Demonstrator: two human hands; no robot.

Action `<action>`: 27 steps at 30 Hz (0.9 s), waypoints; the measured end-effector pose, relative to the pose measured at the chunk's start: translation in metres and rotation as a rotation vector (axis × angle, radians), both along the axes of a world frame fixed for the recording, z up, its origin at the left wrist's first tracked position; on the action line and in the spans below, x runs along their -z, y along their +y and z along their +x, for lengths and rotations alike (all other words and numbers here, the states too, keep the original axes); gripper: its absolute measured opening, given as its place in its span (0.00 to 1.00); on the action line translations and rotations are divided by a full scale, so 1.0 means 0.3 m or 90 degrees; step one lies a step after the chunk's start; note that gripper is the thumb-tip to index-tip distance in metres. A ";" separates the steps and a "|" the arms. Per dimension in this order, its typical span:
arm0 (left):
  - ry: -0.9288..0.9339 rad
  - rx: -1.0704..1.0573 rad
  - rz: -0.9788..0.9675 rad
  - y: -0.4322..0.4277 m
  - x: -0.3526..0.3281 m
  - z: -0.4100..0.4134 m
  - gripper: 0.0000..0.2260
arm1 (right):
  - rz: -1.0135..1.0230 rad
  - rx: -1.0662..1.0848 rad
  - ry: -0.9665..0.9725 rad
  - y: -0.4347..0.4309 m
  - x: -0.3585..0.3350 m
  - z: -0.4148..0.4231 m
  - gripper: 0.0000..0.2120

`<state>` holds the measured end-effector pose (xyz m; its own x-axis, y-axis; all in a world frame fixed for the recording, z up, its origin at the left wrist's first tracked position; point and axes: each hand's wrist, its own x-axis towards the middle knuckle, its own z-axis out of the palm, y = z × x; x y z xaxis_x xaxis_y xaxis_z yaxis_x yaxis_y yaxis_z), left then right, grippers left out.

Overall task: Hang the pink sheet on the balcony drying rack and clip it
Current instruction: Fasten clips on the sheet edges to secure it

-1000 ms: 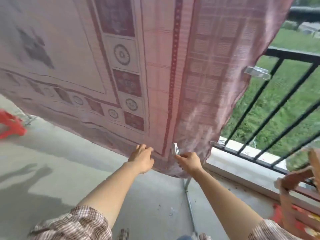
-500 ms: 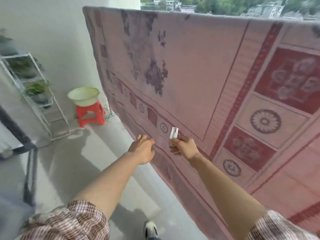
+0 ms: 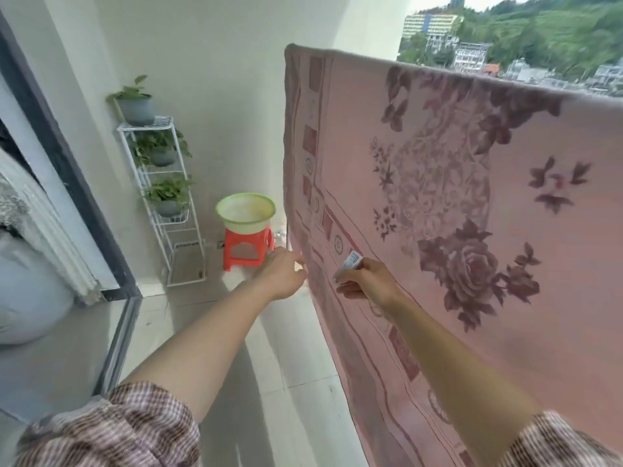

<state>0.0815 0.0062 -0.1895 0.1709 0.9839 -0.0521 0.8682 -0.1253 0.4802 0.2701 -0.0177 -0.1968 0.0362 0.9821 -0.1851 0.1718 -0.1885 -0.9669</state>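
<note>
The pink sheet (image 3: 438, 203), patterned with dark roses and a bordered edge, hangs spread over the drying rack's top bar, which it hides. My right hand (image 3: 365, 281) is shut on a small clear clip (image 3: 350, 261) and rests against the sheet's lower border. My left hand (image 3: 281, 273) reaches to the sheet's lower left edge with its fingers curled; I cannot tell whether it grips the cloth.
A red stool (image 3: 247, 249) with a green-rimmed basin (image 3: 246, 212) stands by the far wall. A white wire plant shelf (image 3: 165, 197) with potted plants is left of it. A dark-framed sliding door (image 3: 67, 183) lines the left. Tiled floor (image 3: 279, 365) lies below.
The view has swung left along the sheet, from its right end at the railing to its left end. Both hands moved left along the lower edge, the right still holding the clip.
</note>
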 end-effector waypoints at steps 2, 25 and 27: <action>-0.014 -0.019 0.007 0.164 -0.010 -0.099 0.13 | 0.016 -0.028 -0.011 0.168 -0.005 -0.092 0.07; -0.506 -0.138 -0.086 1.909 -0.128 -0.795 0.07 | 0.053 -0.057 0.133 1.954 -0.116 -0.852 0.13; -0.549 -0.158 -0.116 2.073 -0.118 -0.784 0.07 | 0.059 -0.047 0.117 2.125 -0.108 -0.843 0.13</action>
<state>-0.1536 0.6282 -0.1541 0.0074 0.9866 -0.1628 0.1918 0.1584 0.9686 0.0171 0.6197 -0.1642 -0.0628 0.9939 -0.0908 0.0004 -0.0909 -0.9959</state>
